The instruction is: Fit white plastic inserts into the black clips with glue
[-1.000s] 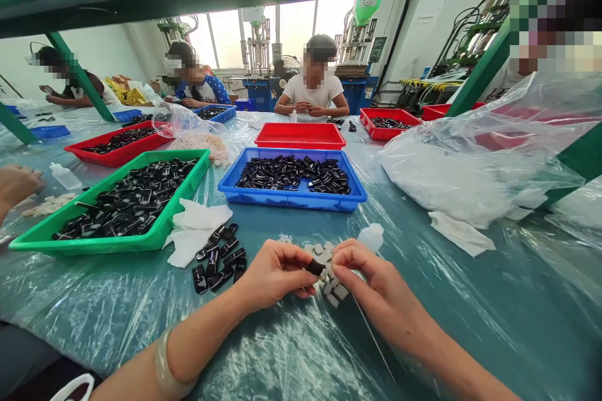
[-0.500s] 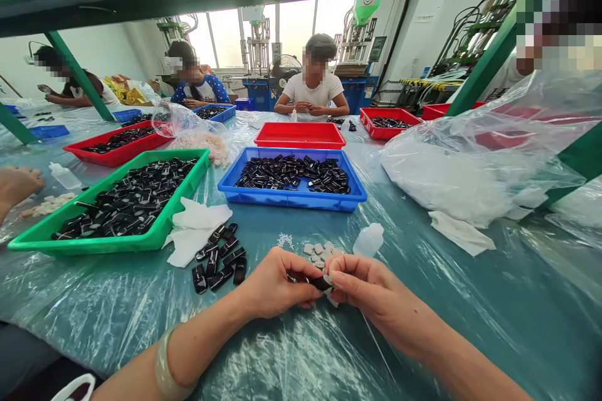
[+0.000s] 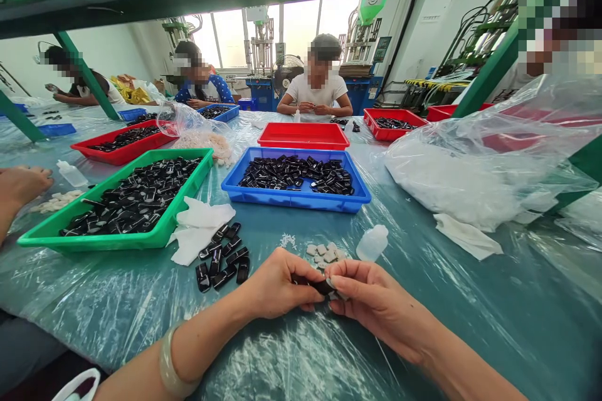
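My left hand [image 3: 277, 285] is closed around a small glossy black plastic part [image 3: 322, 287], held just above the sheeted table. At the part's right end, my right hand [image 3: 376, 301] pinches a small pale piece [image 3: 331, 282] against it; the fingertips hide most of the contact. Just beyond my hands lie several off-white square pads [image 3: 324, 253] and tiny white bits [image 3: 288, 240]. A small translucent squeeze bottle [image 3: 372, 242] lies tilted behind my right hand. Several loose black parts [image 3: 223, 260] are left of my left hand, beside a crumpled white cloth [image 3: 200, 229].
A green tray [image 3: 117, 242] and a blue tray [image 3: 296, 199] hold many black parts. Behind the blue one is a red tray [image 3: 303, 136]. Clear plastic bags [image 3: 446, 182] bulk up at right. Green frame posts cross the table; co-workers sit around, one person's hand [image 3: 23, 185] at left.
The view has shifted slightly, so the scene sits a little further right. My right fingers have adjusted their pinch at the black part's end; my left hand keeps its hold.
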A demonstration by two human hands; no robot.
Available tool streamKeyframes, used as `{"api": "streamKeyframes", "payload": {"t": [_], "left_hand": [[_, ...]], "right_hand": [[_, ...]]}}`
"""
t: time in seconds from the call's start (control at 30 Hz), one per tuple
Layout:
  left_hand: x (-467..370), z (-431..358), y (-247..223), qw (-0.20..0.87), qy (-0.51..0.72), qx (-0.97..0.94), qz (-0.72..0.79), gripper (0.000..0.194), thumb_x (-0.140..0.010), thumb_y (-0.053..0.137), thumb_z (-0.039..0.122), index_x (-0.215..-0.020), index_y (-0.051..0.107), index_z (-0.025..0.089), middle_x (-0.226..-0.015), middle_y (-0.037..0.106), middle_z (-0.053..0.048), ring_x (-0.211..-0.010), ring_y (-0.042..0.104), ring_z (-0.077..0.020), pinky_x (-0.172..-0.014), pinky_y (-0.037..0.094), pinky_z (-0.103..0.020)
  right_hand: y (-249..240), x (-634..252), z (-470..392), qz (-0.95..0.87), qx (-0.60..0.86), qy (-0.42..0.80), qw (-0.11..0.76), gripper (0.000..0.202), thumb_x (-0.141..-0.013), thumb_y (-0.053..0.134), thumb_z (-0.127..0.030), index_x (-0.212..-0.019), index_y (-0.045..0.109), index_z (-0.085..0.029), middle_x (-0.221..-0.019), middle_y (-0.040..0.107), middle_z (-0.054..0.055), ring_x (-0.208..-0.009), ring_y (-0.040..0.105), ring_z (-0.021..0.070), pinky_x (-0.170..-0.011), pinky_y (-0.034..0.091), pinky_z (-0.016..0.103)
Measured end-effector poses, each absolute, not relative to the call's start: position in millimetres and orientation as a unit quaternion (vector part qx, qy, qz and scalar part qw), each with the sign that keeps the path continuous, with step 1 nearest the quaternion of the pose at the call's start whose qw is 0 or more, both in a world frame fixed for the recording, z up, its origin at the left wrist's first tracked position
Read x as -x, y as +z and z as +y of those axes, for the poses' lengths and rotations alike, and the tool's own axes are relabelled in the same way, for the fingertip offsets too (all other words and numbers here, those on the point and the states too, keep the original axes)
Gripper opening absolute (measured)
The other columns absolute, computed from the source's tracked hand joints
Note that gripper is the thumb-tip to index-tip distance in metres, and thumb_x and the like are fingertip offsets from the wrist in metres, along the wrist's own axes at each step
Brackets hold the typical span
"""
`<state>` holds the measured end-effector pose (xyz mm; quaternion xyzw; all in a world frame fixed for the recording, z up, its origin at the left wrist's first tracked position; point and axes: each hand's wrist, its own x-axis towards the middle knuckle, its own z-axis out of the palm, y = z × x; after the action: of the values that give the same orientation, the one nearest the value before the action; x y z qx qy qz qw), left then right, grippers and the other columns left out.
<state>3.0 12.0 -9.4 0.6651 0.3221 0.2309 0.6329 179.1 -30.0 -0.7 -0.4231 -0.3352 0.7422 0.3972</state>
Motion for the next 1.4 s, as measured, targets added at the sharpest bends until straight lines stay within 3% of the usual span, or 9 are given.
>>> {"api": "streamKeyframes", "payload": {"t": [0.57,0.73,0.87,1.1,1.2,1.4], "left_hand": [[-4,11,-9,0.585,0.241,-0.695,0.341,0.013,-0.068,0.059,0.012,-0.071,0.072,0.011,-0.054,0.057,0.001,-0.051,0.054,-0.0096,-0.05,0.042,-0.018],[-2,12,-5,0.643,0.219,-0.655,0.331,0.015,-0.068,0.063,0.015,-0.078,0.073,0.013,-0.059,0.062,0.001,-0.049,0.055,-0.0088,-0.051,0.046,-0.018],[0,16,-1,0.63,0.231,-0.653,0.351,0.015,-0.066,0.063,0.015,-0.078,0.073,0.013,-0.059,0.063,0.0,-0.049,0.056,-0.0093,-0.051,0.047,-0.019],[44,51,23,0.418,0.374,-0.623,0.545,0.023,-0.066,0.061,0.014,-0.087,0.07,0.012,-0.062,0.065,0.0,-0.047,0.059,-0.011,-0.05,0.05,-0.021],[85,63,33,0.334,0.4,-0.597,0.61,0.037,-0.065,0.062,0.014,-0.101,0.066,0.012,-0.059,0.064,0.001,-0.049,0.061,-0.0129,-0.05,0.05,-0.022],[163,67,40,0.154,0.394,-0.512,0.747,0.036,-0.066,0.061,0.021,-0.099,0.066,0.007,-0.076,0.071,-0.008,-0.06,0.067,-0.0198,-0.057,0.05,-0.025]], "right_hand": [[-11,-173,-29,-0.29,0.408,0.739,0.451,0.022,-0.06,0.081,-0.025,-0.072,0.066,-0.015,-0.072,0.061,0.0,-0.066,0.052,0.0077,-0.065,0.043,0.02],[-7,-173,-30,-0.329,0.401,0.729,0.448,0.017,-0.068,0.075,-0.029,-0.072,0.065,-0.015,-0.07,0.058,-0.001,-0.063,0.048,0.0073,-0.059,0.041,0.02],[-7,-173,-30,-0.349,0.418,0.701,0.46,0.02,-0.073,0.07,-0.036,-0.077,0.065,-0.017,-0.076,0.058,0.0,-0.07,0.05,0.0104,-0.061,0.042,0.022],[-15,-171,-28,-0.44,0.5,0.606,0.436,0.03,-0.068,0.07,-0.046,-0.081,0.066,-0.02,-0.074,0.061,0.001,-0.065,0.052,0.0125,-0.058,0.042,0.024],[-17,-171,-27,-0.476,0.515,0.567,0.432,0.032,-0.067,0.07,-0.047,-0.081,0.066,-0.019,-0.07,0.062,0.001,-0.059,0.051,0.0121,-0.056,0.042,0.024],[-13,-170,-29,-0.519,0.532,0.528,0.411,0.03,-0.065,0.069,-0.046,-0.076,0.065,-0.018,-0.064,0.061,0.001,-0.055,0.051,0.0128,-0.055,0.045,0.026]]}}
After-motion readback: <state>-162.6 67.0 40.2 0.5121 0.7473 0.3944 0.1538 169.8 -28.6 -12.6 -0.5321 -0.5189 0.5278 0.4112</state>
